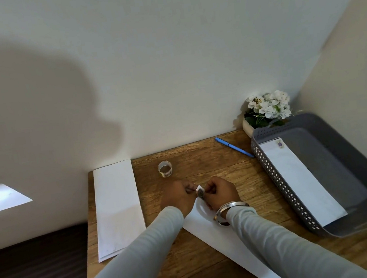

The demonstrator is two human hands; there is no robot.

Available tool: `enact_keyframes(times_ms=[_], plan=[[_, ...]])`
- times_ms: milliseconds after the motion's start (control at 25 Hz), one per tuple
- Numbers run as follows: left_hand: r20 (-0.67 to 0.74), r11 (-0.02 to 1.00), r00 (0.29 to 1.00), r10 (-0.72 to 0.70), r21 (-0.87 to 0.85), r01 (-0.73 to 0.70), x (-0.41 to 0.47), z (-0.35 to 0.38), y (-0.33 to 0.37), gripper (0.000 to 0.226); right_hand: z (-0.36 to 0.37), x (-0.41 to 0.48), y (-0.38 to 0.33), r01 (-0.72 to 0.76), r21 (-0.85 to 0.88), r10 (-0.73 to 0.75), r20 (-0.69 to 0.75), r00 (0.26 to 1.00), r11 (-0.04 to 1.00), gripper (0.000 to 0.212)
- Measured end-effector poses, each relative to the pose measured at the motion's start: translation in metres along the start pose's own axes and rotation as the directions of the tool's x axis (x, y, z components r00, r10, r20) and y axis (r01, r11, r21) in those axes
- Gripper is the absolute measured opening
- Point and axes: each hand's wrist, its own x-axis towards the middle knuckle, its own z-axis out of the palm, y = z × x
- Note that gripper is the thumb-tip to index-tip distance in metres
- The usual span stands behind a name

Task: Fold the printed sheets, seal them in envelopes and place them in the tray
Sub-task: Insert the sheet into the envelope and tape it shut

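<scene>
Left hand (178, 197) and right hand (222, 192) pinch sticker (200, 192).

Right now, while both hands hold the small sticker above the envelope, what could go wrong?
1. The left hand and right hand both pinch the tiny sticker; it may curl and stick to a finger.
2. No fingers pin the envelope, which lies slanted on the table, so it might shift and the sticker land crooked.

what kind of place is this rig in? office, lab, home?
Probably a home desk corner, not a lab: a wooden table pushed into a plain wall corner, potted white flowers beside a gray tray holding an envelope, and a blue pen.
</scene>
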Motion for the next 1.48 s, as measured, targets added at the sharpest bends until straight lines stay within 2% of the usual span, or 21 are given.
enact_keyframes(times_ms=[200, 320, 440, 600, 720, 840, 960, 1160, 1320, 1480], plan=[[-0.04, 0.999, 0.999, 0.007, 0.042, -0.005, -0.003, 0.002, 0.001, 0.014, -0.004, -0.002, 0.002, 0.014, -0.068, -0.016, -0.025, 1.0, 0.998, 0.024], [-0.095, 0.982, 0.992, 0.087, 0.178, -0.069, -0.01, 0.003, -0.003, 0.013, -0.006, -0.003, 0.007, 0.047, -0.108, -0.048, -0.011, 0.999, 0.993, 0.02], [-0.074, 0.875, 0.949, 0.307, 0.414, -0.25, -0.017, 0.006, -0.007, 0.015, -0.007, -0.002, 0.014, 0.168, -0.172, -0.166, 0.03, 0.986, 0.971, 0.012], [0.072, 0.705, 0.922, 0.382, 0.622, -0.341, -0.02, 0.006, -0.022, 0.035, -0.004, -0.004, 0.022, 0.286, -0.227, -0.286, 0.031, 0.958, 0.931, 0.008], [0.099, 0.648, 0.901, 0.423, 0.662, -0.377, -0.025, 0.007, -0.032, 0.044, -0.003, -0.009, 0.028, 0.365, -0.267, -0.368, 0.04, 0.929, 0.892, 0.011], [0.089, 0.63, 0.888, 0.45, 0.673, -0.387, -0.026, 0.008, -0.033, 0.047, -0.006, -0.017, 0.03, 0.459, -0.409, -0.432, 0.164, 0.887, 0.788, 0.03], [0.072, 0.628, 0.889, 0.452, 0.682, -0.374, -0.026, 0.008, -0.034, 0.046, -0.007, -0.022, 0.027, 0.508, -0.545, -0.432, 0.272, 0.86, 0.667, 0.043], [0.078, 0.621, 0.896, 0.437, 0.694, -0.364, -0.027, 0.008, -0.032, 0.043, -0.005, -0.029, 0.037, 0.48, -0.711, -0.532, 0.175, 0.828, 0.513, 0.045], [0.051, 0.686, 0.915, 0.4, 0.646, -0.336, -0.025, 0.008, -0.022, 0.033, -0.005, -0.028, 0.037, 0.501, -0.694, -0.556, 0.173, 0.813, 0.517, 0.039], [-0.064, 0.829, 0.947, 0.315, 0.504, -0.242, -0.019, 0.009, -0.007, 0.021, -0.015, -0.024, 0.035, 0.549, -0.625, -0.509, 0.267, 0.818, 0.554, 0.041]])
